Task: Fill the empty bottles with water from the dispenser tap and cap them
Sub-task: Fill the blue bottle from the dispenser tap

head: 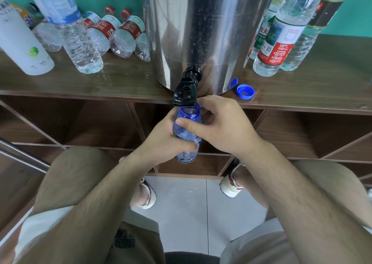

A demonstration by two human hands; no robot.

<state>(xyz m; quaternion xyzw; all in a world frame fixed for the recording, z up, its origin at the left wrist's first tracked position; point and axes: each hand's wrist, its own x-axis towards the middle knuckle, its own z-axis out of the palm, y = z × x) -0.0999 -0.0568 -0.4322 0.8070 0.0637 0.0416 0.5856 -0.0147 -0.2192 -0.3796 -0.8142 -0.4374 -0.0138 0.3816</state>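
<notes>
1. My left hand (161, 140) grips the blue bottle (188, 135), its mouth just under the tap (185, 92).
2. My right hand (221, 126) curls round its neck.
3. The cap (245, 91) lies on the desk (302, 86).

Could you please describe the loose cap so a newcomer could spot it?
Find the steel dispenser on the wooden shelf. Right of its base lies a blue cap, open side up. The other caps are red and on bottles.
</notes>
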